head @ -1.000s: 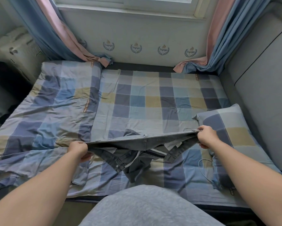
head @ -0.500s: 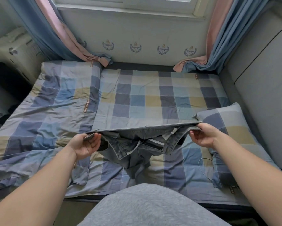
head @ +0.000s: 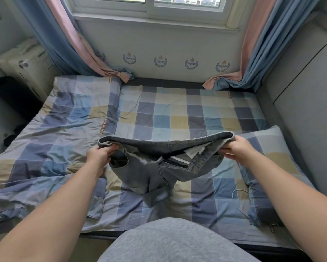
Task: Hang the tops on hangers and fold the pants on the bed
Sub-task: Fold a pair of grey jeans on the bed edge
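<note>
Left hand (head: 100,155) grips one end of the waistband of the grey denim pants (head: 158,173), fingers curled round the cloth. The right hand (head: 236,148) pinches the other end, thumb on top and fingers tucked beneath. Between the two hands the waistband is held open and raised above the bed (head: 177,114), and its far edge bows away from the person. Below the line between the hands, the open zip and the white pocket linings face up. The legs hang from there in a bunched mass toward the person's body. Whether the lowest fold touches the checked sheet cannot be told.

Just beyond and outside the right hand lies a checked pillow (head: 272,148), and the right forearm crosses over its near part. A thin pale cable (head: 236,197) loops on the sheet beneath that forearm. Outside the left hand a rumpled checked quilt (head: 55,129) covers that side of the bed. Further out past it, a pale printed box (head: 24,61) stands against the wall. Well beyond both hands, blue and pink curtains (head: 70,44) hang at either side of a window (head: 149,4), their ends pooled on the bed's far edge. A grey padded panel (head: 300,110) rises past the pillow.
</note>
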### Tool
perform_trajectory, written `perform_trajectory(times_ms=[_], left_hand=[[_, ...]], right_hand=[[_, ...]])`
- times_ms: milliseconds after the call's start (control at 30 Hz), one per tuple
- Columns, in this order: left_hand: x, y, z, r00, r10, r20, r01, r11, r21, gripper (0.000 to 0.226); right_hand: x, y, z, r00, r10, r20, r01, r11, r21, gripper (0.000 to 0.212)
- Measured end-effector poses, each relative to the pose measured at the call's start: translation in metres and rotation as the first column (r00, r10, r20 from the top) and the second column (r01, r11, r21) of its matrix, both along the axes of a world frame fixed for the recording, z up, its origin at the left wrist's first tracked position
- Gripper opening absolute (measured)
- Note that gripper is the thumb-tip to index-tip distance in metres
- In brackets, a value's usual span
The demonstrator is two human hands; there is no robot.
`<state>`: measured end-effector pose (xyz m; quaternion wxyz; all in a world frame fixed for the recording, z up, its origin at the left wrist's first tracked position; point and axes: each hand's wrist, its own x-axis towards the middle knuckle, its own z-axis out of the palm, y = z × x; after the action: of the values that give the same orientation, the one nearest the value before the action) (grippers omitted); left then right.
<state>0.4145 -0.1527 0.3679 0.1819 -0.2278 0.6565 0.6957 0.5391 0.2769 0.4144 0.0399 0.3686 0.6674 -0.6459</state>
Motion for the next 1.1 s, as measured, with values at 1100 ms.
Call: perform_trajectory(times_ms=[1100], left_hand=[[-0.177, 0.041, 0.459, 0.331, 0.111, -0.937, -0.531, 0.843, -0.087, 0.028]], right_hand=[[-0.162, 0.016, 0.473, 0.703, 0.175, -0.689, 0.423, 0.677, 0.603, 0.036]])
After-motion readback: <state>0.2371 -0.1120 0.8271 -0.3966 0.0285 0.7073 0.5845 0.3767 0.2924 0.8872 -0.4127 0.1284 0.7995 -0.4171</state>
